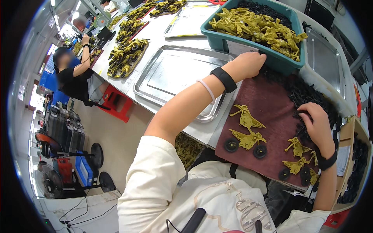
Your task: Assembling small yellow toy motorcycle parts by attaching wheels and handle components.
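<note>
My left hand is at the front of the teal bin, beside the pile of small black plastic parts. Its fingers are curled closed, and whatever they hold is hidden. Over the right side of that pile is my right hand, with thumb and forefinger apart; its other fingertips are partly out of sight. On the dark red cloth lie yellow plastic frame pieces. One yellow frame has a black wheel and another black wheel beside it. More yellow pieces lie near my right wrist.
Yellow parts and black ones fill the bin. A metal tray stands left of the cloth. Boards of yellow-and-black assemblies line the far table. A wooden box stands at right. A co-worker sits at far left.
</note>
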Available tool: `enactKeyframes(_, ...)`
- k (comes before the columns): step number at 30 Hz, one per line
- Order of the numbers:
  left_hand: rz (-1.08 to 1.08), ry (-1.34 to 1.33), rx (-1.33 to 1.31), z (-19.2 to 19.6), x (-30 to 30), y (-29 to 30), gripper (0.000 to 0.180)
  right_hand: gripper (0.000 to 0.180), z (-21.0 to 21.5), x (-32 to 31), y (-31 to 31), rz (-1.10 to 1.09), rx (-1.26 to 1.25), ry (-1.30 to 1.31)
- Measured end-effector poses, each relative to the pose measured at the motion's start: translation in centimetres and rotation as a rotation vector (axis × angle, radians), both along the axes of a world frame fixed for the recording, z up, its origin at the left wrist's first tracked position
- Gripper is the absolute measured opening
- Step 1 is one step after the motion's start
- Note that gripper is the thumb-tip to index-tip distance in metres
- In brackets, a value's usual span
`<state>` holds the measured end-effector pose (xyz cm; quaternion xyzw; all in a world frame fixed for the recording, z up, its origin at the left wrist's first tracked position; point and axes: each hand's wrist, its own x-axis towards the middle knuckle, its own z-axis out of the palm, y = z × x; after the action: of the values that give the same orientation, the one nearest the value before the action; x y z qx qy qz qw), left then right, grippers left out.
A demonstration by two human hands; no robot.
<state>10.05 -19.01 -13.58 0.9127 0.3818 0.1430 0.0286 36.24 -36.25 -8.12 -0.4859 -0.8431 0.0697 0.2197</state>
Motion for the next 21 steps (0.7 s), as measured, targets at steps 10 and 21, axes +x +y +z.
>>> enactKeyframes(10,-0.015,-0.133,-0.199,2.9,-0.1,-2.2,0.022,0.011,2.7,-0.9,-5.8,-0.158,-0.105,0.151)
enactKeyframes(21,-0.132,-0.71,-0.585,6.9,-7.0,-17.0,0.019,0.018,1.6,-2.8,-8.4,-0.158,-0.298,0.347)
